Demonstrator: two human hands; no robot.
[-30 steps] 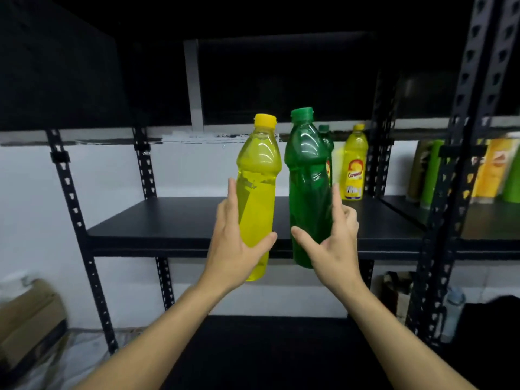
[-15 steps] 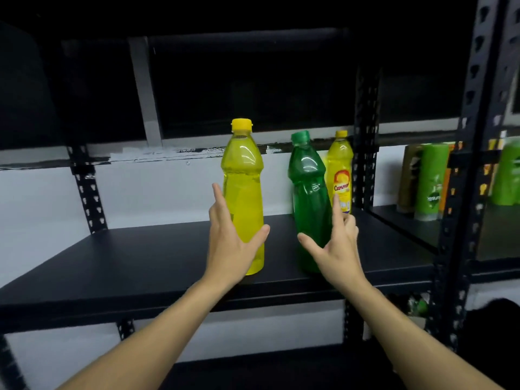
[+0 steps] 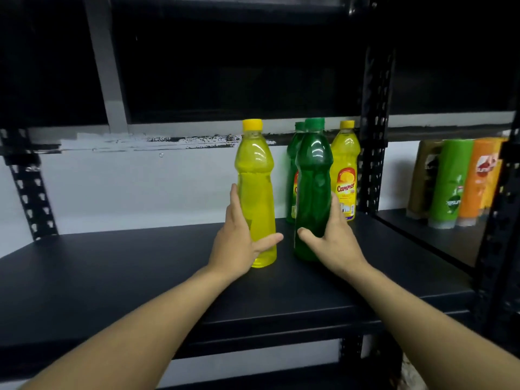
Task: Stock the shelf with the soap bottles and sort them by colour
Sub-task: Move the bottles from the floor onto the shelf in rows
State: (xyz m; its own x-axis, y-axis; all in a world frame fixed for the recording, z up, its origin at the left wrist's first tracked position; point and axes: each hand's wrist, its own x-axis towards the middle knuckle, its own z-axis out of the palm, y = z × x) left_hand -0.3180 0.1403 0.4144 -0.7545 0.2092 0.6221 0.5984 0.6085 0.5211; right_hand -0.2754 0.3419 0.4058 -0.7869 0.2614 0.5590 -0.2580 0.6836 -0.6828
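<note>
Left hand [image 3: 239, 243] cups the yellow bottle [image 3: 255, 192], right hand [image 3: 332, 240] cups the green bottle [image 3: 312, 190], both upright on the shelf [image 3: 126, 266]

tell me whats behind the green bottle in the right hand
Behind the green bottle in the right hand stands a second green bottle, mostly covered; only its cap, left edge and a label sliver show.

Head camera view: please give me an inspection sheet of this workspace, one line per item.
Surface: black shelf, bare on its left part.
Job's things: yellow bottle and green bottle upright in front; labelled yellow bottle and second green bottle behind.
Clutter: nothing seen.
Grippers: left hand wraps yellow bottle; right hand wraps green bottle.
Cables: nothing seen.
Surroundings: neighbouring shelf with tubes; white wall.
</note>
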